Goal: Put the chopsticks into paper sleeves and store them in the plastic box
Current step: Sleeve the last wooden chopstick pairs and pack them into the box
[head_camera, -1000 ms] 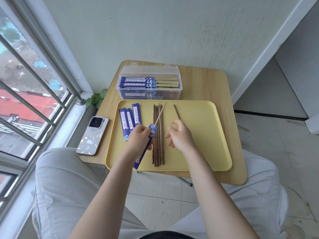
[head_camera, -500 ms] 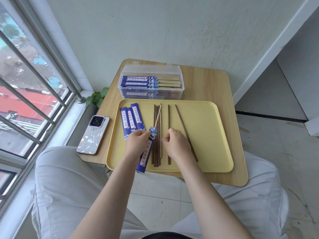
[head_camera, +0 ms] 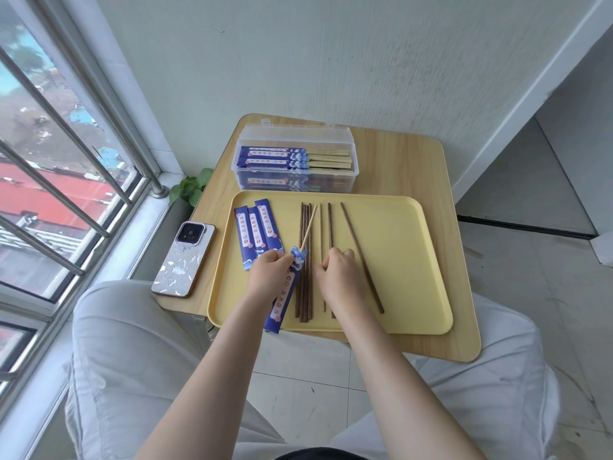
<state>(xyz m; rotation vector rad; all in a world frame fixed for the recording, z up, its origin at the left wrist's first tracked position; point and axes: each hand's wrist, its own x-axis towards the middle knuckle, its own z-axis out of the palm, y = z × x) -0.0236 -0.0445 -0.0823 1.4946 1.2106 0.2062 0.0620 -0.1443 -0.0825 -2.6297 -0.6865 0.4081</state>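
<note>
Beside a barred window, a small wooden table (head_camera: 398, 167) carries a yellow tray (head_camera: 398, 260) and a clear plastic box (head_camera: 295, 161) of sleeved chopsticks. The left hand (head_camera: 268, 270) pinches a blue paper sleeve (head_camera: 284, 293) with one pale chopstick (head_camera: 308, 225) sticking out. The right hand (head_camera: 336, 273), fingers curled, rests on the loose brown chopsticks (head_camera: 305, 234) on the tray; whether it grips one is unclear.

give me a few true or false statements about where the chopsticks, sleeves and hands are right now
1. The left hand grips a blue sleeve with a light chopstick sticking out. True.
2. The plastic box is empty. False: sleeved chopsticks lie inside.
3. The right hand rests on loose chopsticks on the yellow tray. True.
4. The phone lies on the tray. False: it lies on the table, left of the tray.
5. Spare sleeves lie right of the chopsticks. False: left.
</note>
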